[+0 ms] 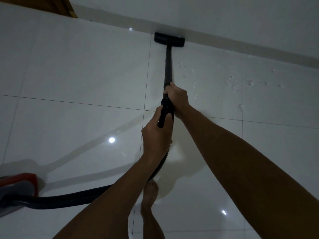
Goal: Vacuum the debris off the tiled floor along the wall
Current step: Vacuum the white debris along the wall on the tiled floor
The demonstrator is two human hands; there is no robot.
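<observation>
Two bare hands grip a black vacuum wand (168, 66) at the centre of the frame, the tool running up from them to a flat black nozzle (169, 39) that sits on the glossy white tiled floor (77, 69), touching the base of the wall (224, 18) at upper centre. The right hand (177, 99) is higher on the tool, its fingers curled tight around the joint where the wand meets the ribbed hose (166, 109); the left hand (156, 133) is just below it, fingers wrapped around the hose's upper end with the thumb laid along the top. From the hands the hose drops behind the left forearm, then sweeps along the floor to the lower left of the frame, where it joins the red and grey vacuum body (19, 187) at the left edge. Pale debris (233, 83) lies scattered over the tiles in the right half of the frame, to the right of the wand and near the wall, well apart from the nozzle. A bare foot (150, 192) stands on the tile at lower centre, beneath the arms. A brown wooden edge (67, 6), perhaps a door, shows at the upper left corner beside the wall. Bright spots of reflected light glint on the floor.
</observation>
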